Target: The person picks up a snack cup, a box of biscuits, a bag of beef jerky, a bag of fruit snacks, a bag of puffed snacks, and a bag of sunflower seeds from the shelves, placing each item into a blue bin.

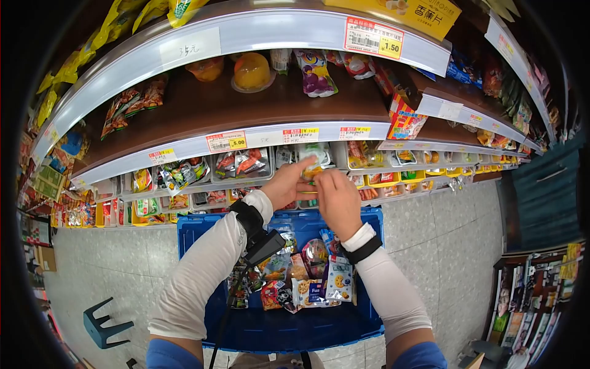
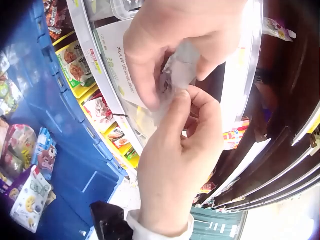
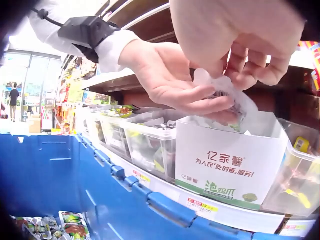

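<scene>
1. The small packet of clear, crinkled plastic film (image 2: 181,65) looks light, soft and pliable, perhaps slippery; its contents are hard to make out. The film would likely fold or crease under a pinch, so an edge or corner seems the best place to take hold.
2. The packet lies between the two hands, above the open white cardboard box with red and green lettering (image 3: 225,162), which stands among clear plastic bins (image 3: 150,145) below the dark brown shelf (image 1: 246,111).
3. The left hand (image 3: 170,77) is partly curled, palm up, its fingers and thumb holding the packet from the sides and beneath.
4. The right hand (image 1: 338,200) pinches the packet's edge between thumb and forefinger, the other fingers bent.
5. The blue plastic crate (image 1: 276,335), holding colourful snack packets (image 1: 307,292), sits nearer the body, below the hands.
</scene>
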The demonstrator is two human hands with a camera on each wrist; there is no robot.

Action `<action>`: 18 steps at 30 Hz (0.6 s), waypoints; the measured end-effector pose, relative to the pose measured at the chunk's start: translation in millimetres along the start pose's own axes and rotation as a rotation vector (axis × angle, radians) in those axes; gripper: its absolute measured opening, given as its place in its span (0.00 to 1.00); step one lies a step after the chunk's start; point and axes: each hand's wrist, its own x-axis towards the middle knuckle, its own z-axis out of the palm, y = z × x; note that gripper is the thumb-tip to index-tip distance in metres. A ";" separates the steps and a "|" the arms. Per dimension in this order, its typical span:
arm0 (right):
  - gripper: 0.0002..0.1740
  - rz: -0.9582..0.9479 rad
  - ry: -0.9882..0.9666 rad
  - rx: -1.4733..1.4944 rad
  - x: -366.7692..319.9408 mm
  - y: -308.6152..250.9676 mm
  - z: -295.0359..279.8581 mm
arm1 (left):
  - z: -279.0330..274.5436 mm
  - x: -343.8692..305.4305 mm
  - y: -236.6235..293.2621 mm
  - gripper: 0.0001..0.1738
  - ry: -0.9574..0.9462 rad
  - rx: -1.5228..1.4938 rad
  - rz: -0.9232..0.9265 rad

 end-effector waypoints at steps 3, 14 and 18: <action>0.07 -0.007 0.044 0.178 -17.1 -9.6 -3.1 | -1.3 -9.6 -13.4 0.16 0.041 0.126 0.100; 0.25 1.105 0.072 1.336 -112.8 -52.5 6.7 | -23.1 -88.6 -82.7 0.17 -0.101 0.351 -0.078; 0.24 1.200 0.012 1.379 -157.6 -72.8 34.2 | -44.8 -111.5 -133.5 0.19 -0.040 0.382 -0.151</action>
